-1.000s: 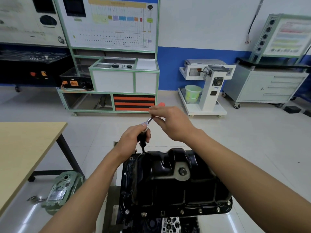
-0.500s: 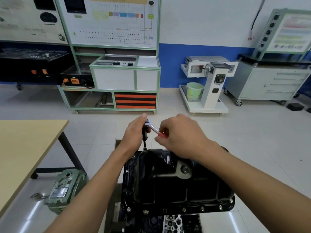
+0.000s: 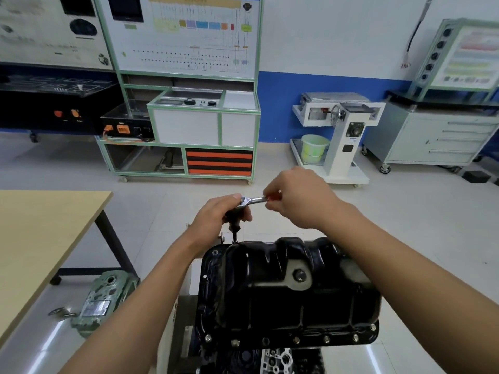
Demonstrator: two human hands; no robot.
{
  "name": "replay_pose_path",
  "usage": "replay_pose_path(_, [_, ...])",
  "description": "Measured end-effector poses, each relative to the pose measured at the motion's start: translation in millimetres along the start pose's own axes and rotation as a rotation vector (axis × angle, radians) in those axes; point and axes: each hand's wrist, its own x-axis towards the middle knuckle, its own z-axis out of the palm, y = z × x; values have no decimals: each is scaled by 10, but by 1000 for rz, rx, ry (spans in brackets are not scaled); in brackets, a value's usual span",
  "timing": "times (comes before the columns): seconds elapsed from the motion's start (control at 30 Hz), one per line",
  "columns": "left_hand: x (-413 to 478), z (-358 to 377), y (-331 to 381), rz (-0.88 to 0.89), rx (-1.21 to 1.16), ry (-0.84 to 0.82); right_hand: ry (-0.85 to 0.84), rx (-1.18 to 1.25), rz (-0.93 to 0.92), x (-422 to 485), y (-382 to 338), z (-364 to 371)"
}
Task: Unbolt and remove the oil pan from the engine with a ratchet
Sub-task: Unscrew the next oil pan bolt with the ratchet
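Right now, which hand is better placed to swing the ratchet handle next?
The right hand: it grips the ratchet by its red handle; the left hand steadies the head above the oil pan.

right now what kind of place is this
Probably an automotive training workshop: a wiring-diagram teaching board, a drawer cabinet on casters, and a black oil pan being worked with a ratchet.

Both bare forearms reach from the near edge toward the far middle, drawing close together. The left hand (image 3: 220,213) curls round the head end of the ratchet (image 3: 252,200), thumb laid on top. The right hand (image 3: 299,198), just to its right and slightly higher, pinches the handle with bent fingers, knuckles up.
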Motion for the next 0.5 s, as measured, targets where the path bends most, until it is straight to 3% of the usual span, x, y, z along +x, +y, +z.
replay_pose_path(0.23, [8, 125, -14, -21, 20, -115, 58, 189, -234, 254, -19, 321])
replay_pose_path(0.33, [19, 126, -7, -40, 23, -101, 82, 224, -235, 235, 16, 387])
replay_pose_path(0.5, [37, 215, -23, -38, 57, -22, 120, 47, -161, 88, 136, 281])
